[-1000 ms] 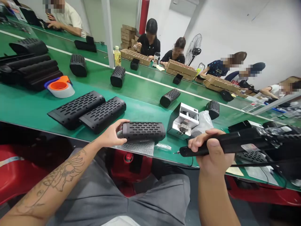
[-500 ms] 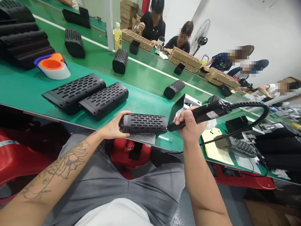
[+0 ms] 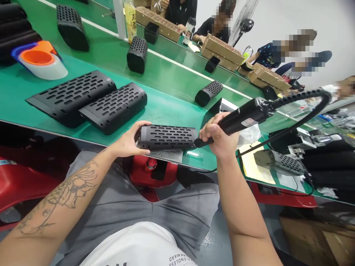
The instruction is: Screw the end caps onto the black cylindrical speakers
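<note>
Gripping the left end of a black perforated speaker shell (image 3: 168, 137) at lower centre of the frame: left hand (image 3: 129, 140), thumb over the top edge and fingers curled underneath, steadying the shell so it lies flat and lengthwise along the near edge of the green bench (image 3: 166, 107). Closing tightly around a black electric screwdriver (image 3: 238, 120) just right of centre: right hand (image 3: 217, 138), fist wrapped near the tool's nose, tip pressing against the shell's right end (likely where a screw sits, though too small to tell). Arching away to the right of the frame: the tool's thick black cable (image 3: 307, 103). Resting side by side to the upper left of the held shell: two more perforated shells (image 3: 88, 99). Sitting at far upper left: an orange tape dispenser (image 3: 39, 61). Working at cardboard trays across the top of the frame: other people.

Compared with half a second ago: screwdriver tip staying against the shell's right end, right fist angling the tool a little flatter, left grip unchanged, view tilting downward and shifting the bench higher in frame.
</note>
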Motion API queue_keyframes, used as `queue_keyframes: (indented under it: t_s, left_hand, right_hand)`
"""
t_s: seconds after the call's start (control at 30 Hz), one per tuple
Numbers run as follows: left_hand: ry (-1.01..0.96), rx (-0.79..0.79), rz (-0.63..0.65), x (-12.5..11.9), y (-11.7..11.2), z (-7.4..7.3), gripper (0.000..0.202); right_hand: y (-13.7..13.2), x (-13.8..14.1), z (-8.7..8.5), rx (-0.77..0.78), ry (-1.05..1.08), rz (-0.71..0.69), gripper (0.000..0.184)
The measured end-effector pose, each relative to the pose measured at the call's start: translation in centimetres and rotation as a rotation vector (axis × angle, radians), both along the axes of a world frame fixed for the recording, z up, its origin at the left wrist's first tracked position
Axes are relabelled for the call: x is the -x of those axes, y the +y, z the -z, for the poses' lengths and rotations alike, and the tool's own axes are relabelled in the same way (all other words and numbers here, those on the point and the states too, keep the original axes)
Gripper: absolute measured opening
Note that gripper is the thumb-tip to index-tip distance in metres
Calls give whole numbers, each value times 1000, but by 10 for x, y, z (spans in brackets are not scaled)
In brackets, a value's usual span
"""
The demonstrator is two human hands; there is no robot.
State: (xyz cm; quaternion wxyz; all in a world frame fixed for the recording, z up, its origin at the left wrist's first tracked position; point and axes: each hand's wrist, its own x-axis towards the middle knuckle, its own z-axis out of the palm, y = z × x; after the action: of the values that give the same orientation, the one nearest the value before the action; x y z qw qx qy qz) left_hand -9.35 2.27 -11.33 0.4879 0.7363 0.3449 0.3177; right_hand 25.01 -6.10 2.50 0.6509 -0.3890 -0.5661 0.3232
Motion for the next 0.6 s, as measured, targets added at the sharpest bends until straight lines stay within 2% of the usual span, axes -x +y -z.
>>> queue_keyframes:
  t_s: [0.37,0.5,0.6]
  left_hand:
    - [47,-81,31,3,3,1,119]
    - [22,-94,26,3,2,5,119]
    - [-16,-126,-9,2,0,10,117]
  right_hand:
    - [-3,-5,7,10,-29,-96,57]
    - [-10,-4,6,16,-64,-33,57]
    - [-5,-23,-4,-56,-50,102,57]
